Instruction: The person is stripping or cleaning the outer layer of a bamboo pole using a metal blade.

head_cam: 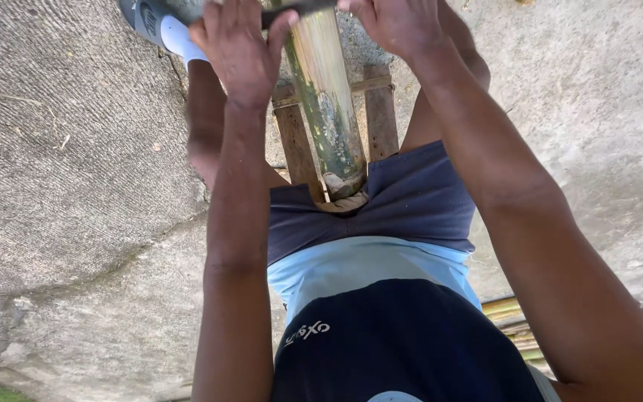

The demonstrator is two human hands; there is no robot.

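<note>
I am curling the fingers of my left hand (pixel 241 46) and my right hand (pixel 396 24) tightly around a dark blade (pixel 292 9), one at each end. Between and below my fingers, the bamboo pole (pixel 329 104) is running down toward my lap.

Bright even daylight, soft shadows, slight motion blur, wide-angle edge warping.
</note>
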